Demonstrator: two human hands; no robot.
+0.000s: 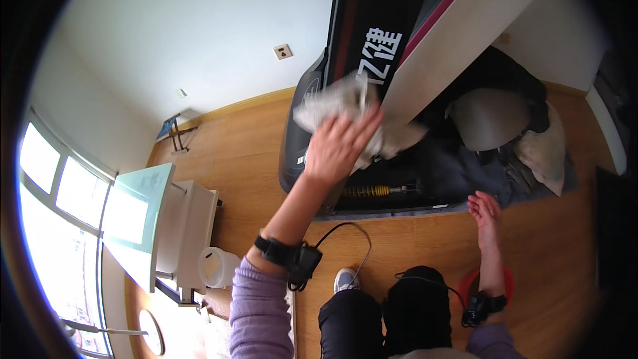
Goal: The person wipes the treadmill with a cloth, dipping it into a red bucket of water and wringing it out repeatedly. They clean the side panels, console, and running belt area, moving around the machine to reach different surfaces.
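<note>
My left hand (pixel 335 147) holds a pale beige cloth (pixel 324 102), its fingers stretched over the fabric. Both cloth and fingertips are blurred. The cloth lies in front of the lower end of a folded treadmill (pixel 371 5), whose raised dark deck bears white writing; contact between them is unclear. Below the hand a yellow coil spring (pixel 369 191) runs along the treadmill's base. My right hand (pixel 484 208) is empty, its fingers slightly curled, above the near edge of a dark grey mat (pixel 508 194). Under my right forearm shows part of a red bucket or basin (pixel 508 281).
Beside the treadmill a chair-like object with a grey rounded panel (pixel 491 117) and a pale cushion (pixel 543 152) crowd the mat. To the left stand a glass-topped desk (pixel 137 224), a white bin (pixel 219 267) and a small wooden stand (pixel 177 134). Cables hang from both my wrists.
</note>
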